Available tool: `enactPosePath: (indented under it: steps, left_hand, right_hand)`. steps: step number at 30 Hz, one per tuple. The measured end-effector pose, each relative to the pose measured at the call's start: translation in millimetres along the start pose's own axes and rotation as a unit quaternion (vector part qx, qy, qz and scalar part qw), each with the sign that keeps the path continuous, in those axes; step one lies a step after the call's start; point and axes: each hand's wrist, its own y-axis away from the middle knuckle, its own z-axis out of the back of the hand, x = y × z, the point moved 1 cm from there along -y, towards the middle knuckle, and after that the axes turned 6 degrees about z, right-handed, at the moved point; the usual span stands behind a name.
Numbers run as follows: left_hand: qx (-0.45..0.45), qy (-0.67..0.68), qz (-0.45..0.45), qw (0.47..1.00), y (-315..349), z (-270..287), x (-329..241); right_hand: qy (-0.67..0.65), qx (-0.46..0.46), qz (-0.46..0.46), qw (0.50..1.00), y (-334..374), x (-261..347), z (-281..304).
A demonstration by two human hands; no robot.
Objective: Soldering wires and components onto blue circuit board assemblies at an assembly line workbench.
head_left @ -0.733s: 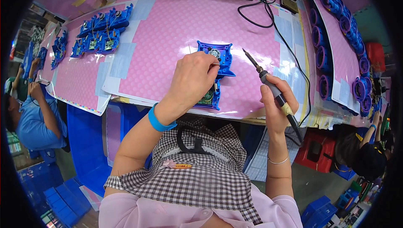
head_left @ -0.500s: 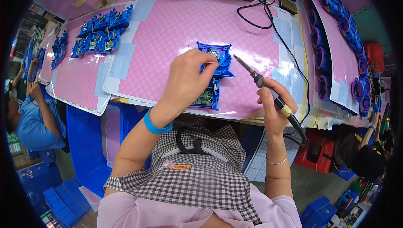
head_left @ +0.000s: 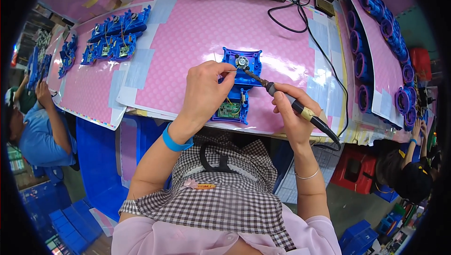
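Presumably for fine control, the left hand pinches a thin wire by the speaker while the right hand grasps the iron pen-like, tip beside that rim, the blue shell lying open-side up on the pink sheet, seemingly for access.

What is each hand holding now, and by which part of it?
Right hand: the soldering iron, by its handle. Left hand: a thin wire, apparently pinched close to the end nearest the iron.
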Motion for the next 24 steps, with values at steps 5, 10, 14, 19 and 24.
enactPosePath:
  steps: [5, 10, 14, 19, 24]
  left_hand:
    - [0.016, -0.006, -0.004, 1.000, -0.5, 1.0, -1.1]
    - [0.021, -0.018, -0.009, 1.000, -0.6, 2.2, -0.7]
    - [0.020, -0.012, -0.022, 0.999, -0.7, 1.3, 1.0]
    - [0.025, -0.006, -0.019, 0.999, -1.2, 1.7, -1.2]
    - [0.016, -0.007, -0.018, 1.000, -4.1, -0.8, 3.3]
  right_hand:
    - [-0.017, 0.000, 0.004, 1.000, -1.5, -3.3, -2.6]
    - [-0.012, 0.001, -0.006, 1.000, -2.1, 2.2, -2.1]
    - [-0.033, -0.033, -0.027, 0.999, -0.1, 9.4, 4.0]
    - [-0.016, -0.078, -0.023, 0.997, 4.1, 11.2, 11.9]
    - [-0.020, -0.091, 0.024, 0.995, 12.4, 3.7, 22.7]
